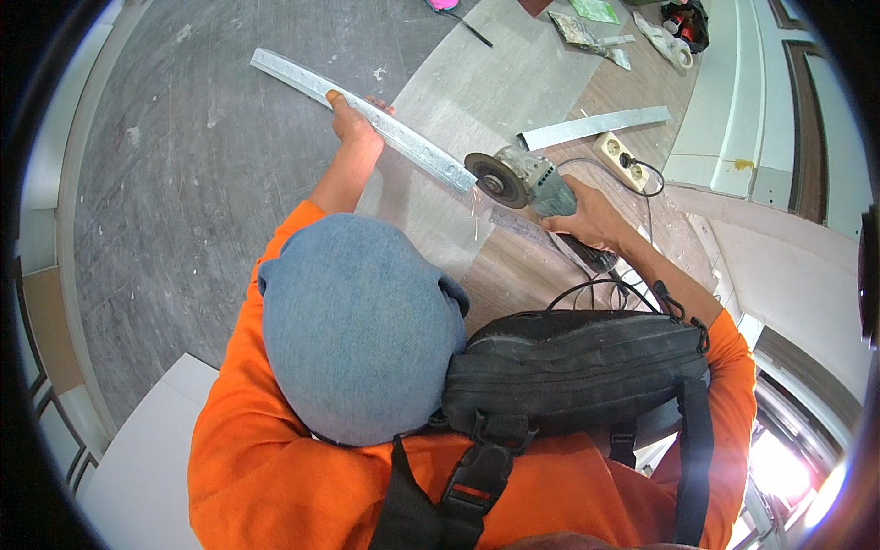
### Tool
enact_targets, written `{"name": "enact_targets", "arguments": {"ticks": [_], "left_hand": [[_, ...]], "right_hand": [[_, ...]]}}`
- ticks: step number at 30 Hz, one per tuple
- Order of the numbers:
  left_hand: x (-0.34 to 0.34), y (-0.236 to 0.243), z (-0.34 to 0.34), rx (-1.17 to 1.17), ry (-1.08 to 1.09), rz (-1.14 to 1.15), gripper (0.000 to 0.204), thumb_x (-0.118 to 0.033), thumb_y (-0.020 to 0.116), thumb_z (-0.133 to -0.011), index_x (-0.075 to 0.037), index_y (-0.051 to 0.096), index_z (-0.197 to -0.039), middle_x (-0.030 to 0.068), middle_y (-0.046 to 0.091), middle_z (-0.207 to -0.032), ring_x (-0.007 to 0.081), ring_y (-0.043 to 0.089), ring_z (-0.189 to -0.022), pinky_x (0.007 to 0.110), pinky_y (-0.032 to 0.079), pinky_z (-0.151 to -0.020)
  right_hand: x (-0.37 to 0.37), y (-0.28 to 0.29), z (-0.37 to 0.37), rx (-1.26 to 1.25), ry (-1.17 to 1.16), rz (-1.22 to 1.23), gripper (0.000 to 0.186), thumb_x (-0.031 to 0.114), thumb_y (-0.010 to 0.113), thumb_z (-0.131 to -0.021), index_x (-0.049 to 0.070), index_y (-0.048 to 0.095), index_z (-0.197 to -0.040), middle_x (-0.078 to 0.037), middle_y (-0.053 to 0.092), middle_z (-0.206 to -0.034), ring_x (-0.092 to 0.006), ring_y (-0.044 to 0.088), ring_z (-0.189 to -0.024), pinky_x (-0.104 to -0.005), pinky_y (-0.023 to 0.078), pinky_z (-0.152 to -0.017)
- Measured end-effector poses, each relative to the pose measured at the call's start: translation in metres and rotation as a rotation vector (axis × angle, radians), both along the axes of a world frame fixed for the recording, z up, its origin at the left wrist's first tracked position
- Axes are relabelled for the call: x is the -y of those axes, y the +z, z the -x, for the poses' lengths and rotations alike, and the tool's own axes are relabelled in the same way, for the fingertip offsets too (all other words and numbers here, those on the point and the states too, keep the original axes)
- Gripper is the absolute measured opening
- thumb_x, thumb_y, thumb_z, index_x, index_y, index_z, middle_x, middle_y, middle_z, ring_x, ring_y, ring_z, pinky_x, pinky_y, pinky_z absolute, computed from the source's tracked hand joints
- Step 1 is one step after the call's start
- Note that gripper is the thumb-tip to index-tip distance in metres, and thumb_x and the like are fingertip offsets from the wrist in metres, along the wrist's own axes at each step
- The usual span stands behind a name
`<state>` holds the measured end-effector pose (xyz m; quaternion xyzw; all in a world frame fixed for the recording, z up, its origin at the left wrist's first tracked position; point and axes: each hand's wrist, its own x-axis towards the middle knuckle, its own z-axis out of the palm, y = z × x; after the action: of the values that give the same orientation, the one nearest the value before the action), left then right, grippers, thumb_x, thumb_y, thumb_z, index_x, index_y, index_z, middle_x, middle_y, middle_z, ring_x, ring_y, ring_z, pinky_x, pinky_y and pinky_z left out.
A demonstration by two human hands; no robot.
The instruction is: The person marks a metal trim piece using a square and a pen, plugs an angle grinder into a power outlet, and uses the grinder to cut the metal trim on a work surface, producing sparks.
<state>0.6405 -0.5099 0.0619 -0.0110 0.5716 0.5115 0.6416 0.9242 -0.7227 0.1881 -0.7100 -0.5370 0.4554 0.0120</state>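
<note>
My left hand [356,128] is closed around a long galvanized metal profile [423,156], which slants from the far left down toward the middle. My right hand [594,218] grips the body of a grey-green angle grinder [547,186]. The grinder's dark cutting disc [495,180] is at the near right end of the profile, and a few thin orange sparks drop just below that end. Whether the disc has cut into the metal cannot be made out. My bent knee in blue denim [362,321] is below the profile.
Right of the grinder lies a loose metal strip [596,126] beside a white power strip [625,163] with a plugged-in black cable. Packets and a green item [596,10] lie at the far right. A black bag [577,371] hangs across my lap. White panels [724,101] border the right side.
</note>
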Motion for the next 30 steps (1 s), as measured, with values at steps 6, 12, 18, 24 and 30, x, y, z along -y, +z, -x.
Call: {"name": "enact_targets", "arguments": {"ticks": [6, 12, 18, 24, 30], "left_hand": [[-0.001, -0.016, 0.006, -0.108, -0.087, -0.062, 0.073, -0.065, 0.046, -0.095, 0.004, 0.047, -0.117, 0.017, 0.053, -0.098, 0.0295, 0.059, -0.076, 0.046, 0.054, -0.068], [-0.003, -0.03, 0.016, -0.021, -0.029, -0.131, 0.074, -0.065, 0.053, -0.091, -0.004, 0.046, -0.131, 0.0134, 0.056, -0.112, 0.0289, 0.058, -0.101, 0.046, 0.054, -0.081], [-0.005, -0.016, 0.01, 0.123, 0.008, -0.046, 0.069, -0.061, 0.031, -0.101, -0.005, 0.033, -0.141, 0.0148, 0.05, -0.114, 0.0289, 0.055, -0.097, 0.052, 0.047, -0.085], [-0.003, 0.002, 0.005, 0.04, 0.014, -0.004, 0.067, -0.061, 0.026, -0.101, -0.003, 0.038, -0.133, 0.0151, 0.05, -0.105, 0.0307, 0.055, -0.086, 0.055, 0.048, -0.079], [-0.004, 0.001, 0.009, 0.014, 0.024, 0.003, 0.067, -0.062, 0.027, -0.1, -0.002, 0.042, -0.125, 0.0154, 0.052, -0.096, 0.0308, 0.056, -0.08, 0.054, 0.049, -0.076]], "right_hand": [[0.007, 0.008, -0.006, -0.083, -0.091, -0.063, 0.074, 0.032, 0.077, -0.068, -0.002, 0.054, -0.13, -0.021, 0.064, -0.114, -0.0291, 0.06, -0.105, -0.0353, 0.043, -0.097], [0.01, 0.011, -0.012, -0.067, -0.131, -0.075, 0.068, 0.035, 0.078, -0.069, 0.0, 0.057, -0.123, -0.021, 0.066, -0.109, -0.0297, 0.062, -0.101, -0.0362, 0.045, -0.093], [0.017, 0.009, -0.015, -0.069, -0.114, -0.072, 0.069, 0.032, 0.076, -0.069, -0.001, 0.056, -0.125, -0.019, 0.064, -0.109, -0.0276, 0.06, -0.102, -0.0358, 0.044, -0.094], [0.018, 0.008, -0.014, -0.031, -0.048, -0.084, 0.073, 0.036, 0.077, -0.068, -0.001, 0.055, -0.127, -0.025, 0.065, -0.112, -0.0346, 0.063, -0.104, -0.0398, 0.046, -0.094], [0.012, 0.014, -0.008, -0.015, -0.019, -0.008, 0.074, 0.037, 0.076, -0.068, -0.003, 0.055, -0.127, -0.026, 0.065, -0.114, -0.0352, 0.062, -0.105, -0.0399, 0.046, -0.095]]}}
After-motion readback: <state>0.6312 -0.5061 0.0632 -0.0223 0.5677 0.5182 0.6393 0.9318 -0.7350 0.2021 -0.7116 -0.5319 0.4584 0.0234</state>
